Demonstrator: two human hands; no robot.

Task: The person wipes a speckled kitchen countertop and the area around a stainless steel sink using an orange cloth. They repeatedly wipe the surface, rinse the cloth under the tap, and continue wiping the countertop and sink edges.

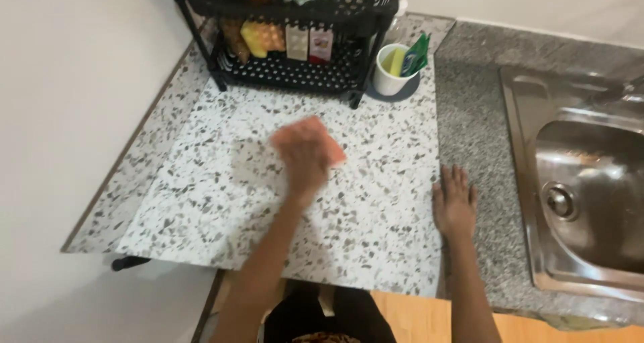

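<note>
Orange cloth [335, 152] sits near the middle of the speckled tabletop [201, 202], a bit toward the back edge. Left hand [303, 156] lies on top of it & presses it down, fingers bent over it. That hand looks blurry, so it is prob. moving in a wipe. Most of the cloth is hidden under the hand; only the right bit peeks out.

Right hand [454, 205] is flat & spread wide on the grey part of the tabletop, near the front edge, holding nothing. It looks like it just props the person up.

How far along? Hard to say. The tabletop looks clean & dry all over, no spills or crumbs I can see. My guess: the wipe is at the middle part now, and I can't tell which other parts are done, e.g. the left side or the front edge.

At the back edge stands a black rack [288, 54] w/ packets, and beside it a white cup [392, 71]. The metal sink [583, 182] is at the right side, well apart from the cloth.
</note>
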